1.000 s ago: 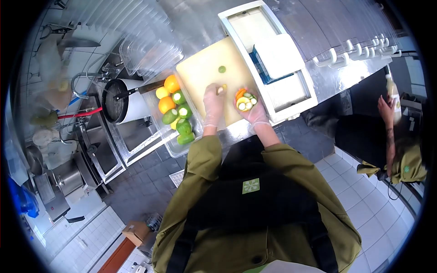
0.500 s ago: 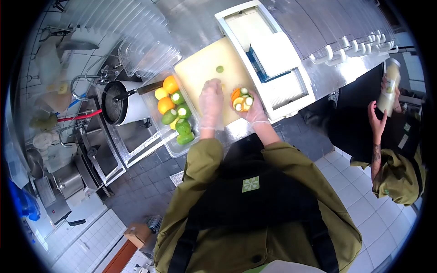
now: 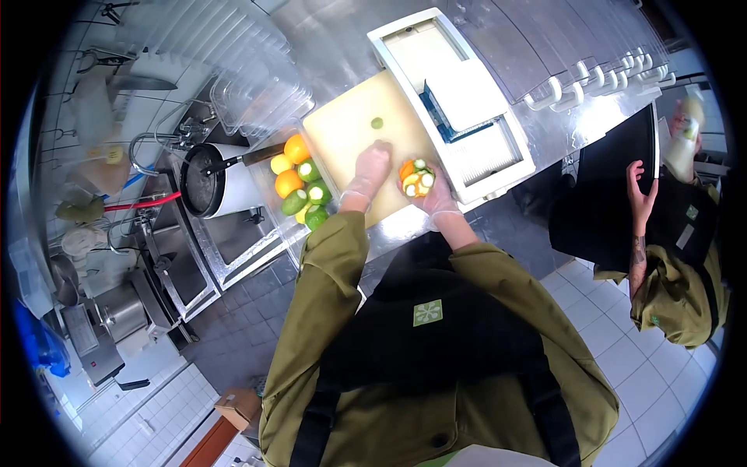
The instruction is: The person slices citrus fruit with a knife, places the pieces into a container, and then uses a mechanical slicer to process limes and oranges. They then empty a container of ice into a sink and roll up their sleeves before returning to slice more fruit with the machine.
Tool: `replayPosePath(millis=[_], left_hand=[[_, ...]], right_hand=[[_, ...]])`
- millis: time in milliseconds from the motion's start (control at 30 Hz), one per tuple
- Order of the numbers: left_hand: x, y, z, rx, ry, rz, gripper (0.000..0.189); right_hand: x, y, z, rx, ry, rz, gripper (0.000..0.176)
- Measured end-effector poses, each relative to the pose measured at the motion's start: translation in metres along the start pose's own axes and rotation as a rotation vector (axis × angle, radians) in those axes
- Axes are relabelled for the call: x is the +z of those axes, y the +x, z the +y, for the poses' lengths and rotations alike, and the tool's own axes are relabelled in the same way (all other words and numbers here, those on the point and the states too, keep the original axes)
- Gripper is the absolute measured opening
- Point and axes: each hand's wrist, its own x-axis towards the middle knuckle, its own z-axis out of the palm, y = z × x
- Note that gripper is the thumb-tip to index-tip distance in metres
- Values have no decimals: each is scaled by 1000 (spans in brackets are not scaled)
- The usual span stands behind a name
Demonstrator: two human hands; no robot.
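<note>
The left hand curls over the board, grip unclear, while the right hand cups cut fruit.

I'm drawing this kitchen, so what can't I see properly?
Head view: the left hand shows mostly its back, hiding anything inside.
Head view: cut pieces hide the palm of the right hand.
Head view: the bottle at far right is blurred; any label is unreadable.

No readable text. Apron: square green patch, pale flower-like emblem. Co-worker's apron: smaller green badge, pale tag; any lettering too small.
</note>
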Motion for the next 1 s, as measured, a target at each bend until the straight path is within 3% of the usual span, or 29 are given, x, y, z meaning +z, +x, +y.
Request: replayPosePath(millis=[267, 367, 467, 567, 667, 767, 833, 900, 1000], left_hand=[[-1, -3, 6, -12, 44, -17, 8], [-8, -7, 6, -61, -156, 12, 10], [-46, -11, 40, -251, -454, 139, 12], [-72, -20, 68, -230, -632, -1, 14], [-88, -21, 75, -165, -577, -122, 15], [-108, -9, 67, -356, -620, -107, 19], [-83, 8, 31, -332, -386, 64, 18], [-63, 35, 9, -398, -260, 121, 14], [-25, 55, -13, -318, -144, 118, 10]], right_hand=[[-6, 5, 0, -35, -5, 4, 36], [-9, 7, 1, -29, 15, 13, 35], [-9, 10, 0, -21, -26, 17, 36], [-13, 11, 0, -40, -139, 36, 37], [0, -1, 0, -32, -188, 57, 37], [3, 3, 2, -8, -108, 2, 36], [1, 5, 1, -3, -58, -37, 35], [2, 3, -1, -3, -45, -56, 36], [0, 2, 0, 9, -23, -70, 36]])
